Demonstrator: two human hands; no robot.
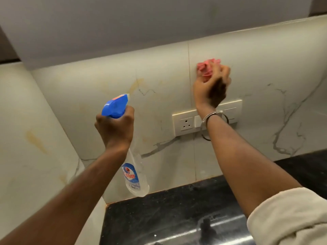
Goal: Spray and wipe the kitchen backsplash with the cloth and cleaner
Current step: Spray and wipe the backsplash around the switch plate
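Note:
My left hand [115, 127] grips the neck of a clear spray bottle [135, 177] with a blue trigger head [115, 106], held up in front of the marble backsplash [109, 89], nozzle toward the wall. My right hand [211, 85] holds a bunched pink cloth [206, 67] and presses it against the backsplash, just right of a vertical tile joint and above the socket plate. The cloth is partly hidden by my fingers.
A cream socket and switch plate [185, 122] sits on the wall behind my right wrist. The black stone countertop [168, 214] runs below. A side wall [26, 147] meets the backsplash at the left corner. An upper cabinet underside [123, 23] hangs overhead.

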